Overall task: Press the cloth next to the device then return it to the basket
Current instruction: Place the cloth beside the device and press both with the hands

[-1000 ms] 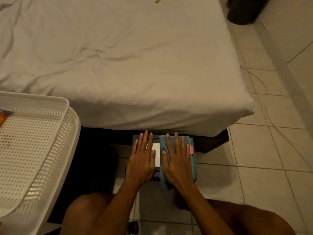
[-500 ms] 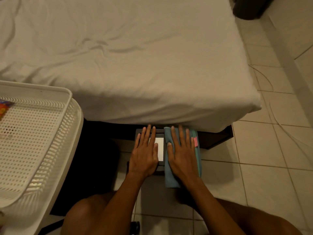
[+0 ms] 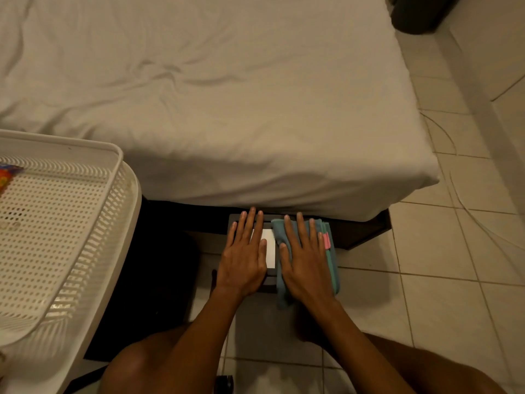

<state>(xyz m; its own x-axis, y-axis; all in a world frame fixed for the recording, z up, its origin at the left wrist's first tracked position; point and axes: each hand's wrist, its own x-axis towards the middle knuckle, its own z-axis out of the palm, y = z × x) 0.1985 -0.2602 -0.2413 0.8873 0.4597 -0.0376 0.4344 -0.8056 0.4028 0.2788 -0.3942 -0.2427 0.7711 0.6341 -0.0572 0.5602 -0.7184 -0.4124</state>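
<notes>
A folded teal cloth [image 3: 331,260] with a pink tag lies on the floor at the foot of the bed, right beside a dark flat device [image 3: 270,277] with a white panel. My right hand [image 3: 305,263] lies flat on the cloth, fingers spread, palm down. My left hand [image 3: 244,258] rests flat on the device, covering its left part. The white perforated basket [image 3: 93,251] stands at the left, its rim level with the bed edge.
A bed with a wrinkled white sheet [image 3: 213,95] fills the upper view, overhanging the device's far end. Something colourful [image 3: 5,177] lies in the basket at the far left. Tiled floor [image 3: 440,280] stretches right, with thin cables. A dark object [image 3: 417,12] stands top right.
Both hands stay flat on the device and cloth. The view has shifted slightly; the hands sit a little closer to the bed's edge in the picture.
</notes>
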